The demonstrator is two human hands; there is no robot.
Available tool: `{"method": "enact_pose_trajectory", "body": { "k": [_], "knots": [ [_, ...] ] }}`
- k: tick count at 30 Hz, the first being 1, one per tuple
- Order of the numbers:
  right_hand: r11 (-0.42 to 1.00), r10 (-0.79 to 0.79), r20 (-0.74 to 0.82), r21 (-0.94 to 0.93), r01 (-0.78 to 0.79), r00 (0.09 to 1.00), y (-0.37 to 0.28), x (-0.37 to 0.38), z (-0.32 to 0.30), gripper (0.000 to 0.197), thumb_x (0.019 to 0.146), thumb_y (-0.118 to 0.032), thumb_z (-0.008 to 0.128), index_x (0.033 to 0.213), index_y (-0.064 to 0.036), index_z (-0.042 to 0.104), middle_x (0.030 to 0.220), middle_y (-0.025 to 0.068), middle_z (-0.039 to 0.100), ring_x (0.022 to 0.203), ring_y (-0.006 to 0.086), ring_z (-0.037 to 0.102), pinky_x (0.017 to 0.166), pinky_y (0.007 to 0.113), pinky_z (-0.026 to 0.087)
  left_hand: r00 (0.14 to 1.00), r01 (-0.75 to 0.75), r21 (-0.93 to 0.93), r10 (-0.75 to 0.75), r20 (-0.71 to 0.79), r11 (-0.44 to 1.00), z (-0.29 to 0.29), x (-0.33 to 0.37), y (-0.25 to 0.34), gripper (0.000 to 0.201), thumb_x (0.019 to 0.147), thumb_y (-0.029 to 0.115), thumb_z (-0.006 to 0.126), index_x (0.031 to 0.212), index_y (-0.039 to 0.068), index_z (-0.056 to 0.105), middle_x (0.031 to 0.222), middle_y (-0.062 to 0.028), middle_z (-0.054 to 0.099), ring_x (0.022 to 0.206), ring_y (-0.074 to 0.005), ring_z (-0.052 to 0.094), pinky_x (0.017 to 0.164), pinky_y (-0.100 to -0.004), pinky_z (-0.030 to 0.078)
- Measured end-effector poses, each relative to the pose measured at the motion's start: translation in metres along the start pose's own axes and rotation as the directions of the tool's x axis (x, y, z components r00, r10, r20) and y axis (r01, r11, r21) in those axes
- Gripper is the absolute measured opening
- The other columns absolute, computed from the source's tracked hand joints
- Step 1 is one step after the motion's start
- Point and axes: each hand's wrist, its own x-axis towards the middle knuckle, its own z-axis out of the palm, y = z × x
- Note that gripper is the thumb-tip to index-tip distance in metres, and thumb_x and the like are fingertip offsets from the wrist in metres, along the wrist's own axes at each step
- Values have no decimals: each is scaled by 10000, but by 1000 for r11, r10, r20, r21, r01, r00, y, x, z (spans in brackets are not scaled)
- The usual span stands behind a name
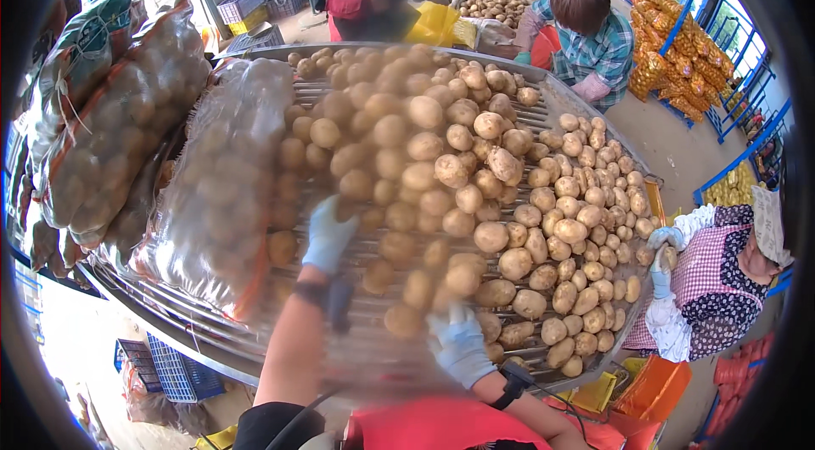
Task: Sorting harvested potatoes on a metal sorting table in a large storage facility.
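Many loose potatoes [491,237] cover a slatted metal sorting table [528,116] in front of me. My left hand [329,233], in a pale blue and white glove, is over the slats at the left side of the heap, close to blurred potatoes. Its visible fingers are apart and no potato shows in it. My right hand [461,346], gloved alike, lies at the near edge of the heap with its fingers spread against potatoes. Neither hand visibly grips one. Haze or motion blur softens the left and middle of the heap.
A large clear-and-mesh sack of potatoes [222,187] lies on the table's left, with more full sacks [119,127] beyond. A person in a checked apron [709,280] works at the right edge, another in a plaid shirt [594,51] at the far right. Blue crates [182,369] stand lower left.
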Motion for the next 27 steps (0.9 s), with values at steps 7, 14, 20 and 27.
{"method": "enact_pose_trajectory", "body": {
  "k": [7, 14, 20, 27],
  "knots": [
    [986, -165, -82, 8, 167, 983, 19, -4, 13, 259, 783, -152, 741, 985, -56, 611, 1111, 138, 620, 923, 309, 600, 800, 437, 492, 992, 64, -879, 62, 106, 473, -16, -91, 44, 725, 797, 168, 761, 1413, -2, 419, 1365, -98, 500, 1235, -223, 496, 1022, -360, 440],
    [-868, 187, 685, 451, -209, 704, 12, -9, -6, 494, 955, -325, 655, 1344, -63, 499, 1237, 64, 562, 1156, 189, 552, 1018, 313, 458, 863, 36, -839, 407, 300, 542, 7, -163, 110, 567, 924, 179, 649, 1431, 31, 442, 1427, -136, 500, 1299, -268, 501, 1092, -388, 405],
    [-548, 406, 627, 749, -371, 665, 29, -28, -20, 561, 862, -438, 720, 1236, -60, 543, 1173, 109, 614, 1069, 257, 613, 924, 375, 536, 888, -410, -428, 459, 12, 805, 42, -100, 115, 318, 922, 159, 624, 1211, 28, 615, 1158, -175, 643, 1097, -356, 594, 977, -439, 455],
    [-542, 500, 564, 795, -271, 657, 77, -76, -10, 623, 838, -442, 743, 1247, -27, 522, 1148, 133, 622, 1025, 297, 639, 834, 438, 580, 945, -224, -104, 190, -266, 969, 60, 68, 92, 638, 810, 165, 705, 1373, 28, 440, 1226, -207, 608, 1117, -350, 595, 979, -399, 469]
  ]
}}
